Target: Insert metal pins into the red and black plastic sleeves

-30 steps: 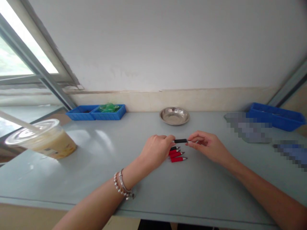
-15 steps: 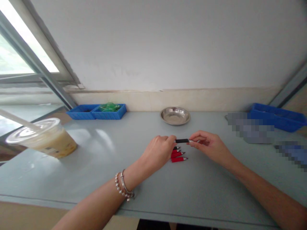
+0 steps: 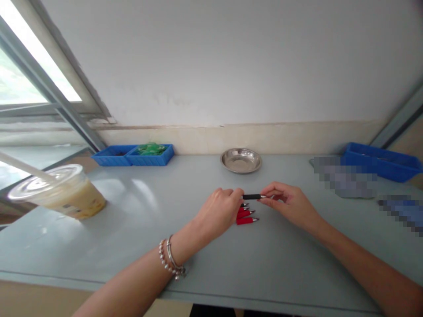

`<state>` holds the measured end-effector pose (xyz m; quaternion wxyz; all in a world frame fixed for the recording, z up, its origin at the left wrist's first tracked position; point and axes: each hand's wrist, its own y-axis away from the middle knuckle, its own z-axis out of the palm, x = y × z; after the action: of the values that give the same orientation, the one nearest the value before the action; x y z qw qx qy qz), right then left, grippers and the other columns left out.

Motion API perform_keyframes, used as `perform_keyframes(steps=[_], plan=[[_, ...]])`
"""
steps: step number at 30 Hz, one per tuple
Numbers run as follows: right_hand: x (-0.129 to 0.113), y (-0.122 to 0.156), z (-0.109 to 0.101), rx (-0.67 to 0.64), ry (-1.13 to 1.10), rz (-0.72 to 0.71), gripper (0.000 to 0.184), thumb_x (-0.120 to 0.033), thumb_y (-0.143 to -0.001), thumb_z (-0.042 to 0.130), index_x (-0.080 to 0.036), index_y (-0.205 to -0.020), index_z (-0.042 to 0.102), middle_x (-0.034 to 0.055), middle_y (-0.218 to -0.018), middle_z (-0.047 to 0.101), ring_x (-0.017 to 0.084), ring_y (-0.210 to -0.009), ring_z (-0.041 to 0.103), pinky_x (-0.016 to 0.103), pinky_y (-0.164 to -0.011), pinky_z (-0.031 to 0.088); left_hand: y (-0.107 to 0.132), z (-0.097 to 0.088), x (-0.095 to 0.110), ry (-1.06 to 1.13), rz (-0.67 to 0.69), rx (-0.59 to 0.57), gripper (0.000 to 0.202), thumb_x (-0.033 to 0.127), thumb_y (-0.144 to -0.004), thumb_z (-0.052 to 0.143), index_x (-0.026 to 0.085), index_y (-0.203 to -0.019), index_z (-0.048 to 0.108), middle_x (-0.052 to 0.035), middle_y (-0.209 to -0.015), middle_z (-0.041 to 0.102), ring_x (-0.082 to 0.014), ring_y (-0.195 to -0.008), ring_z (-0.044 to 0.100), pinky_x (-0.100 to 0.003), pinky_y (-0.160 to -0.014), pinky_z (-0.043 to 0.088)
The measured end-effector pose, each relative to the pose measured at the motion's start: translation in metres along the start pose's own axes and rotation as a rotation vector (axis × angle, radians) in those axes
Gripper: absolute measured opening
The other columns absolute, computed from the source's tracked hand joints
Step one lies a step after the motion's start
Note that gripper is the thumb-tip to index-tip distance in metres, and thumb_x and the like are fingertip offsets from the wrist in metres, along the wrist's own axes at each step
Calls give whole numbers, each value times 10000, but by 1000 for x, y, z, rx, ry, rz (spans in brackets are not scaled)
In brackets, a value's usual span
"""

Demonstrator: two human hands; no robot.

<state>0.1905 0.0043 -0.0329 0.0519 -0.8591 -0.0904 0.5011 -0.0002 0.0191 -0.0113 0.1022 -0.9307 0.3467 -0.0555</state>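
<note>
My left hand and my right hand meet over the middle of the grey table. Between them they pinch a short black pen part with a silver tip, held level a little above the table. The left fingers close on its left end, the right fingers on its silver tip. Just below it, a small row of red and black pen parts lies on the table, tips pointing right, partly hidden by my left hand.
A steel dish sits behind the hands. Blue trays, one holding green pieces, stand at the back left, another blue tray at the back right. A lidded drink cup with a straw stands at the left.
Both hands and the black pen part have barely shifted, a touch to the right and lower in the picture. The grip is the same.
</note>
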Motion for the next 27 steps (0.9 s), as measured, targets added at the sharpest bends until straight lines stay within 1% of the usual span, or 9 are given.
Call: perform_keyframes(steps=[4, 10, 13, 16, 20, 23, 27], plan=[[0, 1, -1, -18, 70, 0, 240, -366, -711, 539, -158, -821, 585, 14, -746, 633, 82, -631, 556, 196, -602, 422, 0, 0, 0, -5, 1, 5, 230, 238, -853, 326, 148, -916, 528, -49, -733, 601, -127, -631, 532, -259, -592, 419], [1, 2, -2, -11, 180, -53, 254, -382, -732, 508, -166, -825, 604, 23, -737, 641, 100, -642, 570, 202, -577, 410, 1, -2, 2, -19, 1, -1, 240, 233, -855, 319, 138, -912, 531, -59, -736, 598, -126, -630, 528, -262, -602, 416], [0, 2, -2, -9, 154, -21, 260, -380, -731, 508, -159, -828, 602, 27, -727, 643, 100, -636, 579, 198, -573, 417, 1, -2, 2, -17, -1, -1, 237, 233, -857, 316, 143, -903, 531, -49, -727, 600, -121, -622, 525, -258, -599, 419], [0, 2, -1, -32, 63, 13, 265, -386, -739, 495, -151, -818, 590, 30, -738, 644, 93, -649, 589, 189, -580, 430, 1, -1, 3, 3, -14, 4, 229, 236, -854, 330, 143, -917, 530, -49, -727, 601, -118, -626, 528, -246, -589, 419], [0, 2, 0, -46, -45, 32, 247, -366, -737, 502, -141, -810, 570, 34, -737, 643, 88, -648, 596, 185, -598, 443, 2, 1, 3, 27, -20, 9, 222, 238, -851, 333, 147, -931, 519, -50, -748, 605, -129, -658, 543, -260, -603, 431], [1, 2, -1, -28, -58, 32, 231, -346, -723, 525, -138, -817, 565, 37, -724, 641, 93, -629, 593, 186, -578, 440, 2, 2, 3, 38, -16, 9, 230, 236, -853, 319, 141, -921, 517, -57, -745, 602, -136, -673, 548, -266, -615, 434], [0, 2, -2, -54, -26, -3, 261, -383, -748, 489, -142, -811, 565, 33, -728, 635, 84, -628, 580, 180, -579, 433, 2, 2, 2, 45, -4, 0, 251, 239, -857, 295, 135, -927, 512, -66, -756, 600, -149, -666, 546, -280, -611, 435]])
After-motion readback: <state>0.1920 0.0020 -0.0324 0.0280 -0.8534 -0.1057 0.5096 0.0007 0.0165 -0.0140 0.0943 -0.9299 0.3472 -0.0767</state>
